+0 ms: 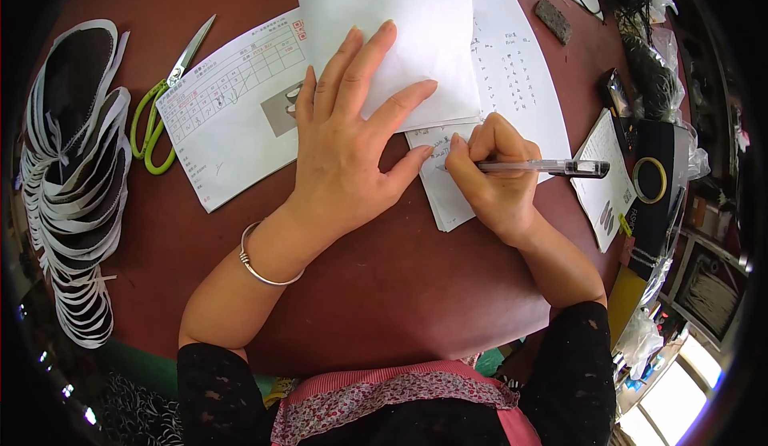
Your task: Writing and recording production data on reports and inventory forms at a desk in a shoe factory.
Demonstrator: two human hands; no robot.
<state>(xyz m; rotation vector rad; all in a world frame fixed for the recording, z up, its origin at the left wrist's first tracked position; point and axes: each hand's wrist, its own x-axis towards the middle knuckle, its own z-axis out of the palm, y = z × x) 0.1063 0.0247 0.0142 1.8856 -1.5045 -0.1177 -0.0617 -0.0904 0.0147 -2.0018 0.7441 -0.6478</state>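
Observation:
My left hand [344, 138] lies spread over a blank white sheet [424, 38], its fingers stretched out and pressing the paper down. In my right hand [500, 178] is a clear pen with a black cap end [552, 168], gripped between thumb and fingers. Its tip points left onto a small pad of paper [448, 206] bearing handwriting, partly covered by the blank sheet and my hand. Left of my left hand, a printed form [228, 142] shows a table grid and a shoe picture, which my fingers partly cover. A larger handwritten sheet [520, 70] lies beneath, to the right.
Green-handled scissors [164, 98] lie left of the form, blades pointing away. A long stack of dark shoe pieces with white edges [76, 174] runs along the left. On the right are a grey stone-like block [553, 21], a tape roll [650, 180], another printed sheet [602, 186] and plastic bags.

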